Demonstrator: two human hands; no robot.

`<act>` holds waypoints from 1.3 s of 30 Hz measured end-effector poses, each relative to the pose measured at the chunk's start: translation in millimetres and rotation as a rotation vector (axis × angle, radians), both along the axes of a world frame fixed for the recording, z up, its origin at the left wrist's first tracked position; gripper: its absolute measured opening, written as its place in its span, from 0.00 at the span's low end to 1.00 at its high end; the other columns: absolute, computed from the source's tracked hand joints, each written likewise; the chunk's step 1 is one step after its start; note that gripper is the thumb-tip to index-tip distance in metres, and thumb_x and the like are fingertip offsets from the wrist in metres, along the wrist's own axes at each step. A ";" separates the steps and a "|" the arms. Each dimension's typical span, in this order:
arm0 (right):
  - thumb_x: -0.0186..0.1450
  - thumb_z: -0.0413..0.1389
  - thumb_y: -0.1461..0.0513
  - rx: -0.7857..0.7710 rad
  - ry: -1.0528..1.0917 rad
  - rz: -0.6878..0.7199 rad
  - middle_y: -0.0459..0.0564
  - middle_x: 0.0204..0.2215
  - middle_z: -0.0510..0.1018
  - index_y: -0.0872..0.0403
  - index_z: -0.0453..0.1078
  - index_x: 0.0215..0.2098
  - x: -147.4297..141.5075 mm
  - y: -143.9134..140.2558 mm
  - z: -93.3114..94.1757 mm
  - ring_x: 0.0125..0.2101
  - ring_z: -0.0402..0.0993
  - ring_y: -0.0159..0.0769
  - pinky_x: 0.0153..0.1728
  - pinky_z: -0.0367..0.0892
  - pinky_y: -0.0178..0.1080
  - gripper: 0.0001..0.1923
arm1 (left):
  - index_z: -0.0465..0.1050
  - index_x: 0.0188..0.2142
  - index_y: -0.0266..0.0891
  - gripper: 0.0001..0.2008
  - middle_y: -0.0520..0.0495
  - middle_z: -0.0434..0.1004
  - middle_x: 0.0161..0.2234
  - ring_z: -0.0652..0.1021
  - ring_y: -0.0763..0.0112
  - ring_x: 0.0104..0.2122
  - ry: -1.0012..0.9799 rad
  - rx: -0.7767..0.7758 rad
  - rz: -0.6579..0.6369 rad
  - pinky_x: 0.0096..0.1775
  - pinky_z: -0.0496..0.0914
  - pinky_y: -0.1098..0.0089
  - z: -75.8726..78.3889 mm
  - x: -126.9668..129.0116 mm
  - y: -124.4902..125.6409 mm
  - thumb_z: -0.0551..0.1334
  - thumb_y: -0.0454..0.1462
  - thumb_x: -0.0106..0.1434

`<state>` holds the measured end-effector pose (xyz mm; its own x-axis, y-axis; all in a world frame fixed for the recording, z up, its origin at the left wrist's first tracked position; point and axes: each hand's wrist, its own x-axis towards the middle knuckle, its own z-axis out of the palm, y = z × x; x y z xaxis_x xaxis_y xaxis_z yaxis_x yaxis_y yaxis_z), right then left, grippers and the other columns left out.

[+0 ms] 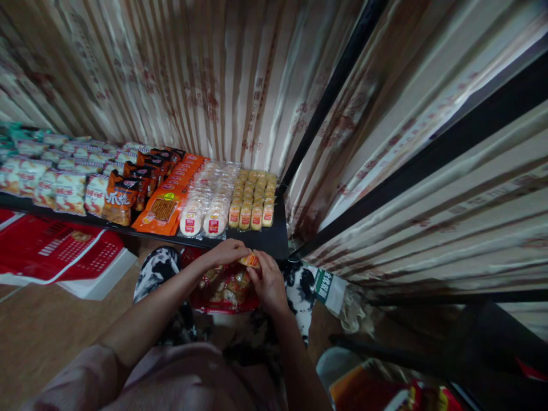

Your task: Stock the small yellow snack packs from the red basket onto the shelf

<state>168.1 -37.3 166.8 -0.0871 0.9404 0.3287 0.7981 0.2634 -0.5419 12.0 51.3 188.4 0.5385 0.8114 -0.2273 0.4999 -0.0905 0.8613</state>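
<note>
Both my hands meet just below the front edge of a low black shelf (274, 240). My left hand (226, 252) and my right hand (269, 279) pinch a small orange snack packet (250, 261) between them. Under the hands lies an open red bag (225, 288) holding several more small packets, resting on my lap over black-and-white patterned trousers. On the shelf straight ahead stand rows of small yellow packets (253, 197), the same kind as the one held, beside rows of round white cakes (209, 202).
Further left on the shelf lie flat orange packs (171, 197), orange-brown bags (122, 197) and pale snack bags (51, 182). A red and white box (60, 254) sits on the wooden floor at left. Striped curtains and black poles close in behind and right.
</note>
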 end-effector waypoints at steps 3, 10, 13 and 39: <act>0.63 0.50 0.60 -0.006 0.080 -0.005 0.57 0.46 0.70 0.56 0.62 0.55 1.6 4.7 -2.4 0.44 0.68 0.39 0.46 0.67 0.41 0.22 | 0.69 0.24 0.36 0.20 0.55 0.65 0.17 0.66 0.75 0.21 0.001 -0.005 -0.016 0.23 0.59 0.75 3.2 6.4 5.9 0.53 0.51 0.56; 0.62 0.50 0.54 -0.012 0.275 -0.341 0.55 0.36 0.71 0.60 0.63 0.53 6.0 33.7 -11.1 0.22 0.66 0.29 0.30 0.69 0.37 0.26 | 0.70 0.41 0.36 0.14 0.43 0.74 0.40 0.72 0.65 0.44 0.004 0.531 0.227 0.46 0.68 0.63 0.6 26.1 8.2 0.50 0.38 0.62; 0.61 0.48 0.52 -0.010 0.324 -0.441 0.56 0.37 0.71 0.61 0.64 0.52 5.6 51.2 -15.2 0.22 0.67 0.30 0.30 0.68 0.38 0.27 | 0.69 0.46 0.36 0.17 0.40 0.63 0.56 0.55 0.58 0.60 0.141 0.884 0.205 0.58 0.56 0.55 -5.4 32.3 7.9 0.52 0.30 0.58; 0.62 0.47 0.53 0.049 0.341 -0.522 0.59 0.37 0.70 0.62 0.65 0.50 14.7 115.6 -31.3 0.25 0.69 0.33 0.36 0.68 0.41 0.25 | 0.58 0.58 0.40 0.26 0.44 0.47 0.64 0.44 0.56 0.63 0.420 0.992 0.065 0.60 0.46 0.51 -34.1 43.0 27.5 0.54 0.33 0.59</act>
<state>182.8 78.2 135.5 0.4973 0.8137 0.3011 0.6128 -0.0838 -0.7858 55.0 78.8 154.3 0.5195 0.7600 0.3906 0.7677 -0.6159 0.1772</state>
